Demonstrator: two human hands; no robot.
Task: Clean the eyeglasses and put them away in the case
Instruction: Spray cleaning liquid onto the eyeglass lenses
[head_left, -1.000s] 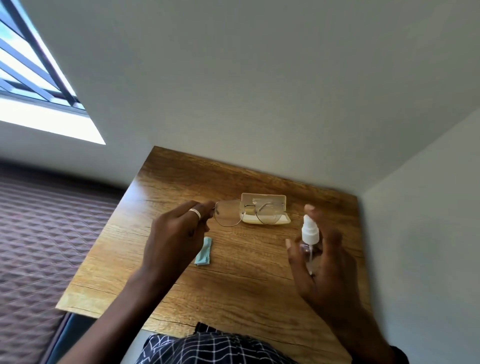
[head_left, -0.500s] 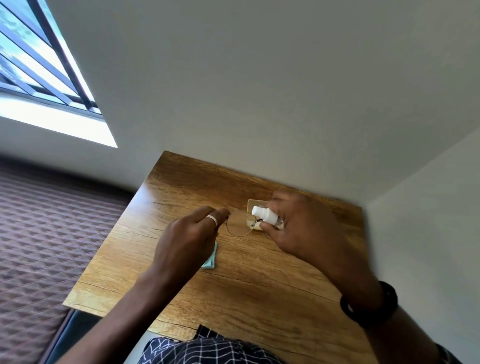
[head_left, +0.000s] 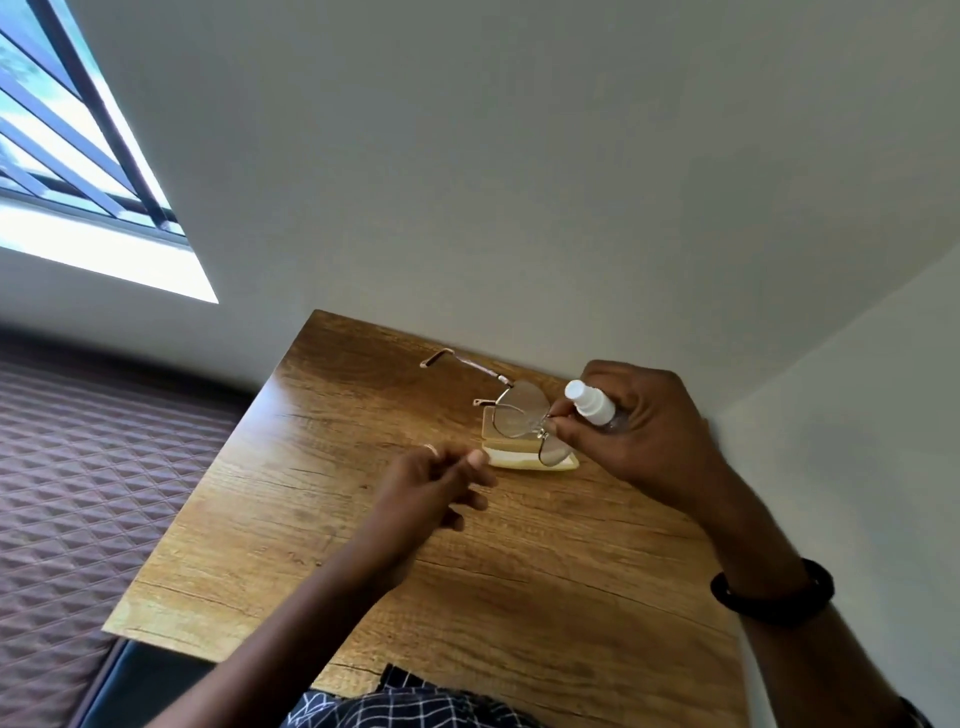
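Above case (head_left: 522, 461) by far table (head_left: 358, 410) edge, right grip (head_left: 649, 431) pinching eyeglasses (head_left: 511, 418), left grip (head_left: 423, 491) loose

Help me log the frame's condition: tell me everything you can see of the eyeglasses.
The eyeglasses have a thin, gold-looking metal frame, clear rounded lenses and slim unfolded temples with brownish tips. They are held tilted above the wooden table, in front of the open cream case. The right hand pinches them near the bridge while also gripping the spray bottle. The left hand does not touch them.
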